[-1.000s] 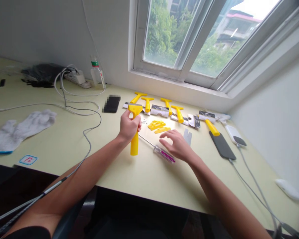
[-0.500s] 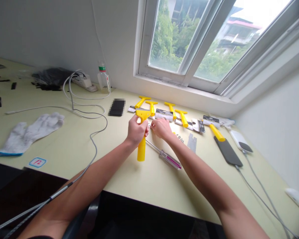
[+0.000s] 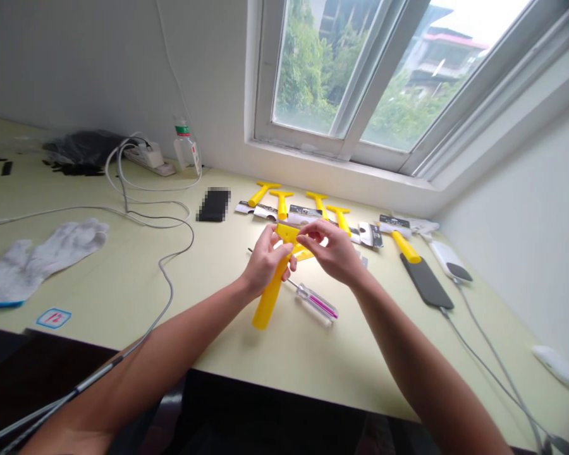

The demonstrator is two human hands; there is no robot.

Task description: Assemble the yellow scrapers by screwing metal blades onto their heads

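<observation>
Grasping and part-hiding yellow scraper (image 3: 268,303): left grip (image 3: 262,264) | right grip (image 3: 332,253): at its top, contents: cannot tell | screwdriver (image 3: 317,302): partly covered

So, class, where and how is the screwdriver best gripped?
Best, I'd judge, by the thick clear handle, across its middle, from above and the person's right: the screwdriver lies on its side, handle uncovered and angled right, while the left hand and yellow tool hide part of its thin shaft.

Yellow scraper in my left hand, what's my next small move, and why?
Perhaps steady the yellow scraper with your left hand: it grips just below the head, while your right hand has pinched fingertips at the head's edge. What they hold, if anything, is hidden.
</observation>
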